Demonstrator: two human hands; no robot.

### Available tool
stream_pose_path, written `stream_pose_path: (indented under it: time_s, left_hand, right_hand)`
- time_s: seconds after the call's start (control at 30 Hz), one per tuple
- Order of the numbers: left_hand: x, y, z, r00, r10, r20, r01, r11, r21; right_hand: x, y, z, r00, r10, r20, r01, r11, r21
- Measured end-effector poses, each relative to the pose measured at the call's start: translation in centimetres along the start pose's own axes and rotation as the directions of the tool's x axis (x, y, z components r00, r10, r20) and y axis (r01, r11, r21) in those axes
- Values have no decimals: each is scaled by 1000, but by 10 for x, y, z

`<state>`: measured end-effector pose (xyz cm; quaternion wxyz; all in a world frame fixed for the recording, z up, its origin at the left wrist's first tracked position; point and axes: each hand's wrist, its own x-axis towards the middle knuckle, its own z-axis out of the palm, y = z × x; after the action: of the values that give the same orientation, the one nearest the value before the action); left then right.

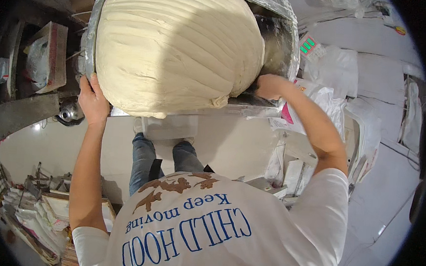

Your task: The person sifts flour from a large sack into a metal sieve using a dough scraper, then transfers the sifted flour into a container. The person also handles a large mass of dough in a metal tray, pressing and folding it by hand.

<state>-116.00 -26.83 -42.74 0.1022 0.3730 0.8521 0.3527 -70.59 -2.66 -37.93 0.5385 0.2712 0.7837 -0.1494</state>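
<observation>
A very large mass of pale dough point(181, 47) fills most of a metal mixer bowl point(293, 46) and bulges over its near edge. My left hand point(94, 100) grips the bowl's left rim, the thumb on its inner side by the dough. My right hand point(272, 87) reaches inside the bowl at the lower right, beside the dough; its fingers are bent and partly hidden, so I cannot tell if they hold any dough. Folds run across the dough's surface, and a small lump sticks out at its lower right edge.
Below the bowl a translucent plastic tub point(171, 128) is on the floor between my feet. An open carton point(54, 57) with a plastic bag stands on the left. White sacks point(314, 99) lie at right; trays and frames point(58, 204) are stacked at lower left.
</observation>
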Motion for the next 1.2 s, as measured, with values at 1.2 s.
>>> stream_pose_path:
  time_s: [1.2]
  left_hand:
    - [31,-25,16,992,24,-122,-9,992,124]
  right_hand:
    - [-157,-77,175,550,491,-676,431,526,733]
